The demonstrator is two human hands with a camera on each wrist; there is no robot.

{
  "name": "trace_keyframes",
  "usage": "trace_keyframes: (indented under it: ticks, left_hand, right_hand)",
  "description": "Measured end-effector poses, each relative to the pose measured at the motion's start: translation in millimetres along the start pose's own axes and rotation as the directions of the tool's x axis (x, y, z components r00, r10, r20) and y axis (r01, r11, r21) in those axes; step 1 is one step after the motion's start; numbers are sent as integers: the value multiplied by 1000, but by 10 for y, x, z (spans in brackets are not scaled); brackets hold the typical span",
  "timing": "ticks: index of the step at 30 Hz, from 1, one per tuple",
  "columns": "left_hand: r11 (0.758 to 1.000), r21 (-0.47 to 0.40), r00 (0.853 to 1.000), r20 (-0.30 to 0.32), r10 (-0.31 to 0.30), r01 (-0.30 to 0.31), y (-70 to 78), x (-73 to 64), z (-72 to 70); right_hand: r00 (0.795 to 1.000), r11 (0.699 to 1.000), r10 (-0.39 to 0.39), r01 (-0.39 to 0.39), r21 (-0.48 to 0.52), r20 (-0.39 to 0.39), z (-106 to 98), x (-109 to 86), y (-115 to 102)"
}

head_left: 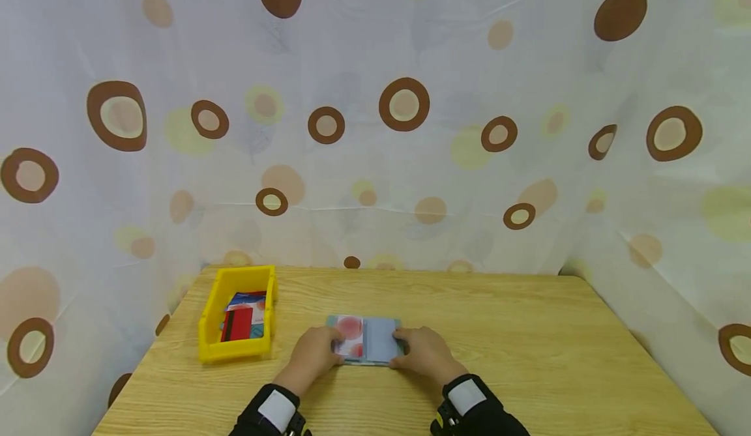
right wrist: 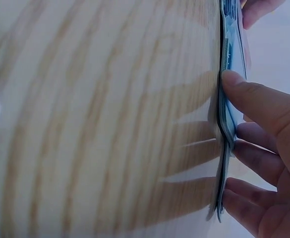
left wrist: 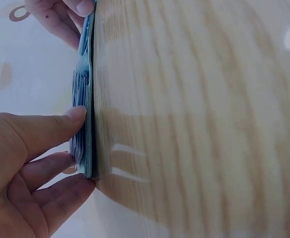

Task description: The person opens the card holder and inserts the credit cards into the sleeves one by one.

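A light-blue card holder (head_left: 382,341) lies spread apart like a booklet on the table, with a pink-and-white card (head_left: 350,333) on its left side. My left hand (head_left: 317,352) grips the left side, thumb at the near edge and fingers round the outer end. In the left wrist view a thick stack of sleeves (left wrist: 79,114) shows under that thumb. At the opposite side, my right hand (head_left: 427,351) pinches the cover between thumb and fingers. The right wrist view shows the thinner right cover (right wrist: 225,114) under the thumb (right wrist: 244,89).
A yellow plastic bin (head_left: 211,325) stands to the left on the wooden table (head_left: 528,345). Several cards lie in it, a red one (head_left: 237,324) with a black stripe on top. Behind the table hangs a white curtain (head_left: 364,45) with brown circles.
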State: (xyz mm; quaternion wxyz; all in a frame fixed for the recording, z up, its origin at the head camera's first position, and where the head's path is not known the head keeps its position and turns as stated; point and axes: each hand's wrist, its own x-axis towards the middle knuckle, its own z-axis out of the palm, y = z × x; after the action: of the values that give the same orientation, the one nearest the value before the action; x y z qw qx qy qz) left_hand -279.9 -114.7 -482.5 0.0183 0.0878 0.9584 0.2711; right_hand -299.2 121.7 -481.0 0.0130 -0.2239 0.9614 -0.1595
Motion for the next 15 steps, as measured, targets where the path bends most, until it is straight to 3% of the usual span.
trace_keyframes:
  ticks: [5, 8, 11, 15]
  left_hand:
    - [999, 4, 999, 5, 35, -35, -57, -5, -72]
    - [999, -2, 999, -32, 33, -33, -78, -16, -179]
    - [1000, 5, 990, -141, 26, -26, -118, -12, -350]
    - [999, 28, 943, -331, 26, -18, -258, 15, -667]
  right_hand:
    - [1000, 1000, -9, 9, 5, -4, 14, 11, -1]
    - [1000, 1000, -1, 1, 0, 3, 18, 8, 6]
    - [1000, 1000, 9, -9, 0, 6, 21, 5, 21]
    - [1000, 1000, 21, -21, 15, 1, 16, -4, 37]
